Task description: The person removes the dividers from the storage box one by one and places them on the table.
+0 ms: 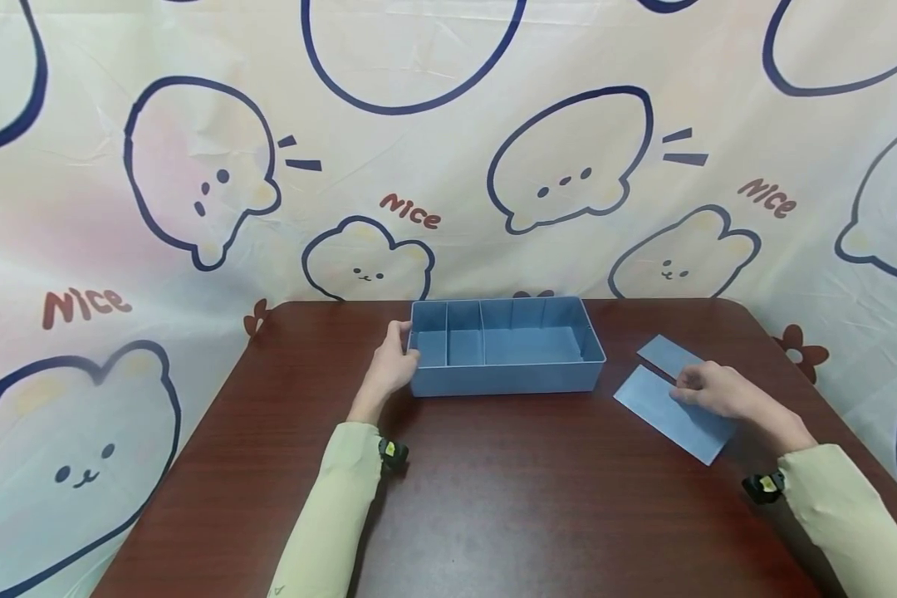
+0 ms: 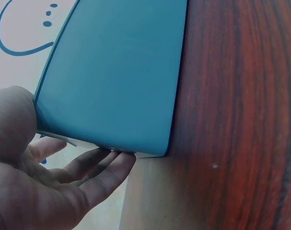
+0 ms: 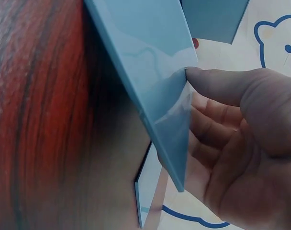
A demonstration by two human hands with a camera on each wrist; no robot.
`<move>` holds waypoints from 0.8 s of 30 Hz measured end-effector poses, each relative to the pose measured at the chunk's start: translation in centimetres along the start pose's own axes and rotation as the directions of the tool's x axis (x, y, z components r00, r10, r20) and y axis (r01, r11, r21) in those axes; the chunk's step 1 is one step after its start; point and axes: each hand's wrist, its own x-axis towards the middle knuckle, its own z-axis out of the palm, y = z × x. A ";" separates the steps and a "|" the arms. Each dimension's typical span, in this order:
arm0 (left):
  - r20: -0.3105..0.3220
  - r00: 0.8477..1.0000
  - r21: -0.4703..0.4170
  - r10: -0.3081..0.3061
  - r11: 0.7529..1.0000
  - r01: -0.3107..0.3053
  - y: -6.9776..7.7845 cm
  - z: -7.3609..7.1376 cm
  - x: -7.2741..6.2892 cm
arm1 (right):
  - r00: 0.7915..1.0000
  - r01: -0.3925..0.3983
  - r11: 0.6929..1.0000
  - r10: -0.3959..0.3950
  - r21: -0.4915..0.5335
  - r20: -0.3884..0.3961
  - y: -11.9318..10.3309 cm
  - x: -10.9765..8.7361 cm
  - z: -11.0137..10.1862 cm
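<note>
My left hand (image 1: 394, 361) grips the left end of a blue divided box (image 1: 504, 379). In the left wrist view the thumb is at the rim of the box wall (image 2: 112, 76) and the fingers bend against its end. To the right, my right hand (image 1: 718, 389) pinches a flat blue panel (image 1: 669, 415) by one edge. The right wrist view shows this panel (image 3: 145, 62) tilted and raised off the table, thumb on one face, with the other fingers partly hidden behind it. A second blue panel (image 1: 665, 350) lies just beyond, partly covered by the hand.
Two upright dividers (image 1: 482, 332) split the box into two narrow left compartments and one wide right one. Thin vertical ridges show on its back wall. A brown wooden table (image 1: 538, 498) bears everything. Behind it hangs a cartoon-printed cloth (image 1: 448, 166).
</note>
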 end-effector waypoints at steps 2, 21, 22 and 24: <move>0.002 1.000 -0.003 -0.002 1.000 0.002 0.0 0.0 0.0 | 1.000 -0.002 1.000 0.002 -0.002 0.013 0.1 0.1 0.1; -0.002 1.000 -0.002 -0.007 1.000 0.007 0.0 0.1 0.1 | 0.999 -0.038 0.999 0.038 -0.027 0.018 -0.3 0.6 0.7; -0.002 1.000 -0.004 -0.007 1.000 0.007 0.0 0.0 0.1 | 0.999 -0.042 0.999 0.043 -0.027 0.020 -0.3 0.6 0.7; -0.002 1.000 -0.004 -0.011 1.000 0.011 0.0 0.0 0.0 | 0.998 -0.053 0.998 0.054 -0.035 0.025 -0.5 0.7 0.6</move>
